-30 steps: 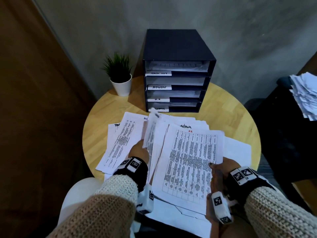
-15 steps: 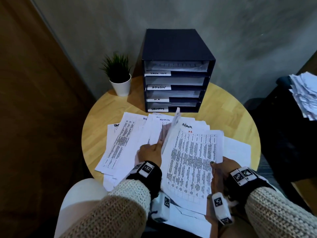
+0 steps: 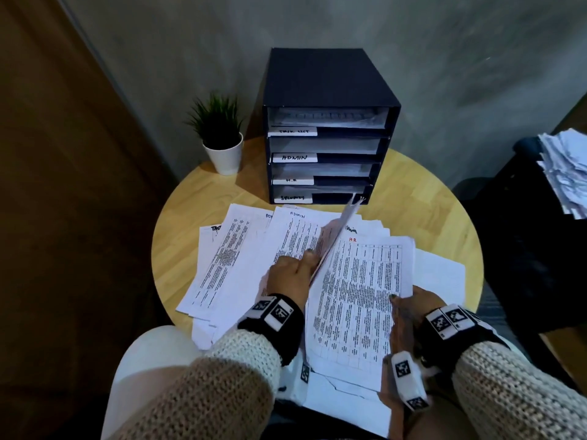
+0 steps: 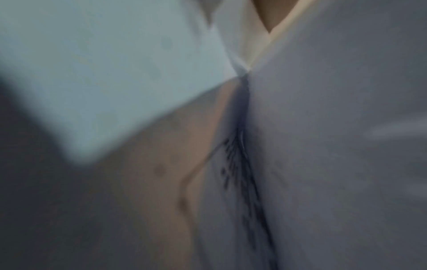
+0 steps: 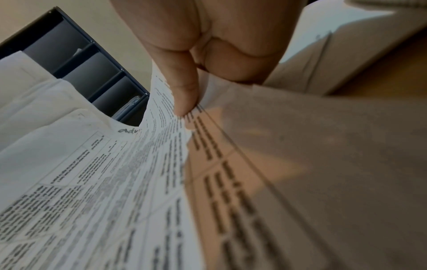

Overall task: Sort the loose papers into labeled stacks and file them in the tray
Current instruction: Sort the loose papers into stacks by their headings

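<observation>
Papers [image 3: 359, 300] fanned on counter [image 3: 422, 198] at 6 o'clock of tray [image 3: 327, 90], thin, floppy, slippery, so grip edges: right hand [image 3: 413, 308] pinches HR sheet's edge, left hand [image 3: 290, 276] pinches lifted sheets.

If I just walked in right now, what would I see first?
Probably the messy spread of printed papers covering the near half of the round wooden table, with the left hand lifting a sheet and the right hand pinching the sheet marked HR. Behind them stands a dark filing tray with labeled shelves, and a little potted plant to its left.
</observation>
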